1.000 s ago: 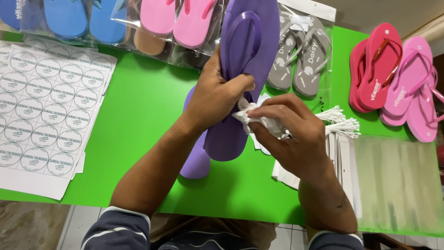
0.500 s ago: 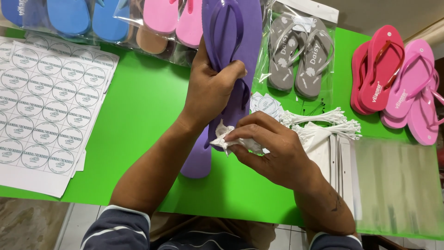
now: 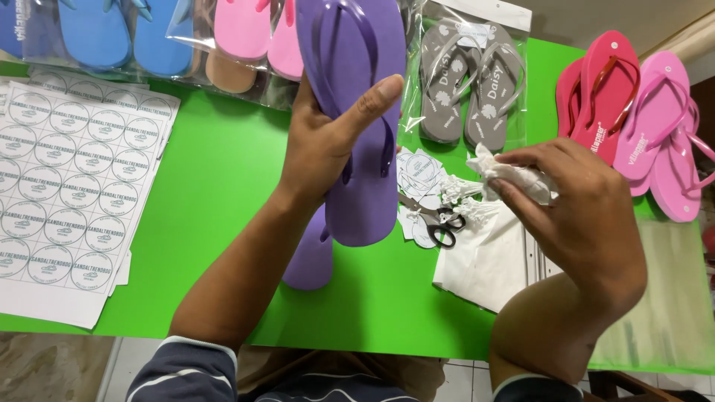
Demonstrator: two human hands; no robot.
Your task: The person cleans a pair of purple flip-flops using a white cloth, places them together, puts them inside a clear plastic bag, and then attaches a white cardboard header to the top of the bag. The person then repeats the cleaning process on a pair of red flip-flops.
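My left hand [image 3: 328, 149] grips the purple sandal [image 3: 357, 112] upright above the green table [image 3: 201, 193], toe away from me. My right hand [image 3: 573, 216] pinches a white rag [image 3: 514, 175]. Round-sticker sheets [image 3: 67, 186] lie left; bagged grey sandals [image 3: 469, 82] behind.

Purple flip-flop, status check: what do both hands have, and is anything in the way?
Left hand grips purple flip-flop, raised. Right hand pinches crumpled white cloth, clear of the sandal. Scissors and tags below, nothing blocking.

Single head-worn view, steeply down and close over the green table [image 3: 223, 186].
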